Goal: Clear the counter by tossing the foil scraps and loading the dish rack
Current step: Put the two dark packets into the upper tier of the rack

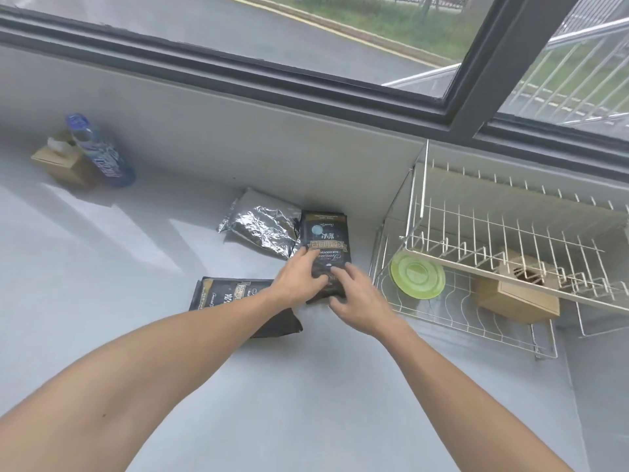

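Partly, my left forearm hides the second dark packet (235,294) lying just left of my hands. The grey counter (119,253) runs under a window. My left hand (299,279) and right hand (357,298) press close together on a dark foil packet (325,240), fingers spread over it. Silver foil (262,226) lies just beyond; the dish rack (476,267) with a green plate (417,275) stands right.

Both bare forearms extended fwd, converging. Left hand (299,277) palm down, fingers spread flat. Right hand (357,294) alongside, fingers curled, touching left.
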